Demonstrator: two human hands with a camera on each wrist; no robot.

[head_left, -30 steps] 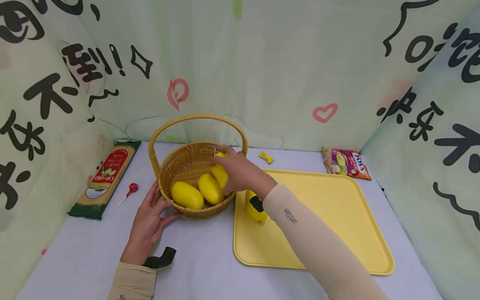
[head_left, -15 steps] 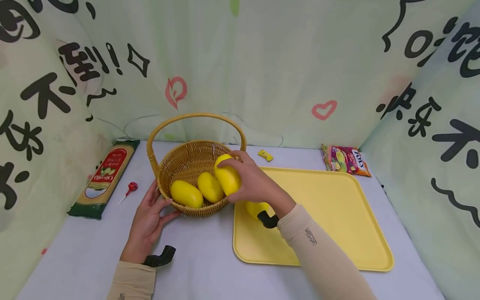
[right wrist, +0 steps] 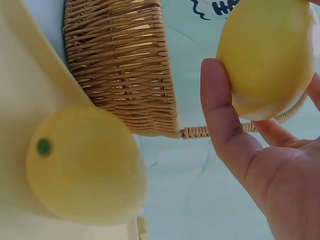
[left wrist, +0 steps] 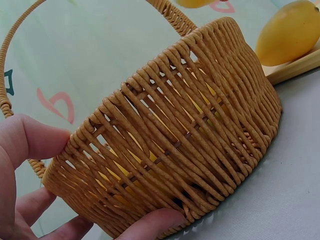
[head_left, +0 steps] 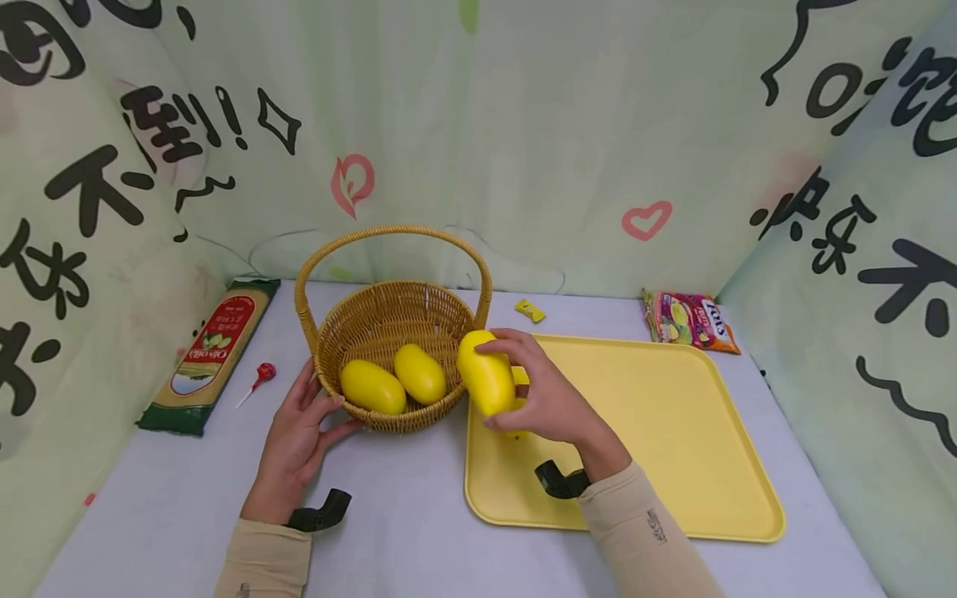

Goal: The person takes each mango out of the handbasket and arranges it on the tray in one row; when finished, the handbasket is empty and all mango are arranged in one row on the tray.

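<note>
My right hand (head_left: 553,394) holds a yellow mango (head_left: 484,374) between thumb and fingers, raised over the left edge of the yellow tray (head_left: 635,465). Partly behind this hand, another mango (right wrist: 87,165) lies on the tray, its green stem end showing in the right wrist view. Two more mangoes sit inside the wicker basket (head_left: 396,311), one at the left (head_left: 372,388) and one near the middle (head_left: 419,374). My left hand (head_left: 295,448) grips the basket's near left side. In the left wrist view its fingers (left wrist: 45,140) press at the rim and lower weave (left wrist: 165,135).
A green and tan packet (head_left: 213,357) and a red lollipop (head_left: 263,375) lie left of the basket. Behind the tray are a small yellow wrapped candy (head_left: 530,311) and a colourful candy bag (head_left: 689,321). A printed curtain (head_left: 523,166) closes off the back.
My right hand has lifted a mango out of the basket and carried it right, over the tray's edge. The left hand stays at the basket, where two mangoes remain.
</note>
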